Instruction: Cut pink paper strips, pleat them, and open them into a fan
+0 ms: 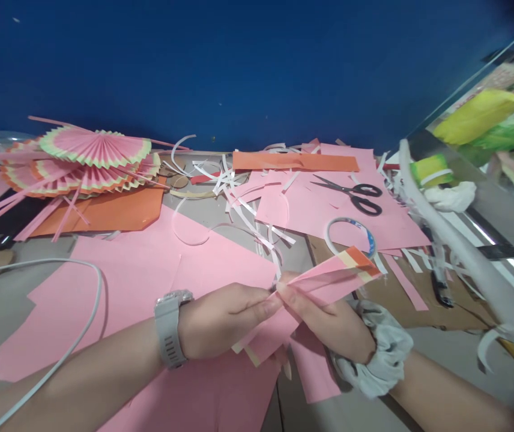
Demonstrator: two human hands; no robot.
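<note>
Both hands meet near the lower middle of the view, pinching a folded pink paper strip (pixel 329 285) with cream and orange bands at its ends. My left hand (pixel 230 309), with a grey watch (pixel 172 329) on its wrist, grips the strip at its middle between thumb and fingers. Right beside it my right hand (pixel 324 318), wearing a pale scrunchie (pixel 376 351), is closed on the same strip with the thumb on top. One end of the strip points up and right, the other down and left. Large pink paper sheets (pixel 140 270) lie beneath the hands.
Pleated paper fans (pixel 97 147) are stacked at the left on orange paper (pixel 117 210). Black scissors (pixel 351 193) lie on pink paper beyond my hands, near a tape roll (pixel 351 222). A cutter (pixel 441 288) rests at right. A white cable (pixel 99 288) loops at left.
</note>
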